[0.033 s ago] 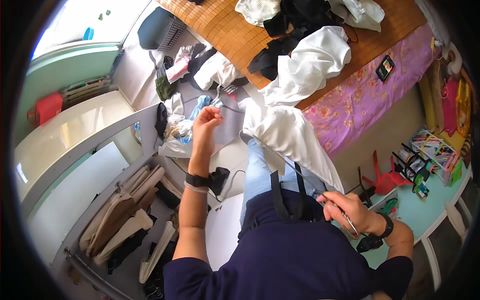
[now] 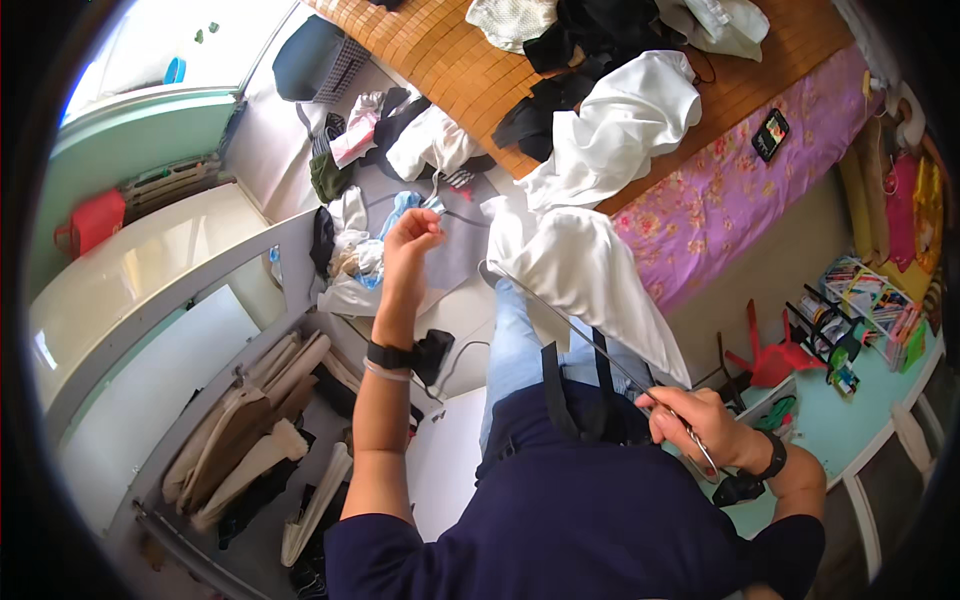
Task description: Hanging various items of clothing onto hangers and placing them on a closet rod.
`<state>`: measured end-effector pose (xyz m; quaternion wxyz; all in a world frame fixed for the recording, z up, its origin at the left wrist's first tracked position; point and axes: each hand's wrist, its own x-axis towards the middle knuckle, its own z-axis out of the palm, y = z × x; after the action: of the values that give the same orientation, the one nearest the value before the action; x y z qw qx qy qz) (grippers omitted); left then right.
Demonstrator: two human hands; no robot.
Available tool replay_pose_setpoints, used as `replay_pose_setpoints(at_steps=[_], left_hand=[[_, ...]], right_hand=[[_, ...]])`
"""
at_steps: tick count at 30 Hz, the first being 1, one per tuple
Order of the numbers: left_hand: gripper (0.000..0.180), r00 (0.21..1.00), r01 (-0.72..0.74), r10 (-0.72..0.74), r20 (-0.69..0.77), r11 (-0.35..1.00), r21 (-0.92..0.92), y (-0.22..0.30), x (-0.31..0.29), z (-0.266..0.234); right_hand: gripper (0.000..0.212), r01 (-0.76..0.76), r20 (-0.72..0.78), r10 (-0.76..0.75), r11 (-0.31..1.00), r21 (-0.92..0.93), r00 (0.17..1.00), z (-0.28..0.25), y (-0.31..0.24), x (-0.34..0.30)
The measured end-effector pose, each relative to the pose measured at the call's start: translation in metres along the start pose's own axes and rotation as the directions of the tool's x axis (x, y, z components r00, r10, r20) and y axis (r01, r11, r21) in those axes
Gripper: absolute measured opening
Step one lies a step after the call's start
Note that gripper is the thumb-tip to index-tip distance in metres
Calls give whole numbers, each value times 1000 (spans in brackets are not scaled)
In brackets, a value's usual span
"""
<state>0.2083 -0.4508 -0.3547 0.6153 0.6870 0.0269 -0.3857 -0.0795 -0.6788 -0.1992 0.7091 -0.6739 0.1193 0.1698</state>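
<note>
My right hand (image 2: 700, 420) is closed around one end of a thin wire hanger (image 2: 548, 303), its curved metal end sticking out below my fingers. From there the wire slants up and left to a rounded far end, passing along the white satiny cloth (image 2: 590, 262). That cloth hangs in folds over my jeans (image 2: 508, 345), close to another white cloth (image 2: 630, 115) on the bed. Raised to the left, my left hand (image 2: 412, 243) has its fingers curled in, and I see nothing in them. It hovers over clothes (image 2: 357, 250) piled on the floor.
The bed has a brown woven mat (image 2: 430, 50), black clothes (image 2: 575, 85), a floral purple sheet (image 2: 700, 215) and a phone (image 2: 770, 135). At left stands an open wardrobe (image 2: 290, 255) with hanging clothes (image 2: 235, 430). A pale green desk (image 2: 850, 420) lies right, with a red stand (image 2: 768, 355).
More of the hanger's far part shows beside the white satiny cloth, whose near fold has shifted slightly to the right. Both hands stay almost where they were.
</note>
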Motion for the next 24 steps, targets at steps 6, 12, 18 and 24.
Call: replay_pose_setpoints(at_steps=[6,12,18,24], left_hand=[[22,967,63,-108,231,979,194,-5,111,58],[32,925,-183,-49,376,810,557,-108,210,147],[100,863,-501,-41,504,71,863,-154,218,238],[28,832,-175,-402,382,463,869,-155,244,212]], right_hand=[[22,22,-165,-43,992,-123,985,-46,23,-20],[11,-109,-320,93,994,-31,943,-66,54,-55],[16,-188,-464,218,976,109,859,-62,85,-82],[11,-210,-448,197,978,20,872,-66,94,-71]])
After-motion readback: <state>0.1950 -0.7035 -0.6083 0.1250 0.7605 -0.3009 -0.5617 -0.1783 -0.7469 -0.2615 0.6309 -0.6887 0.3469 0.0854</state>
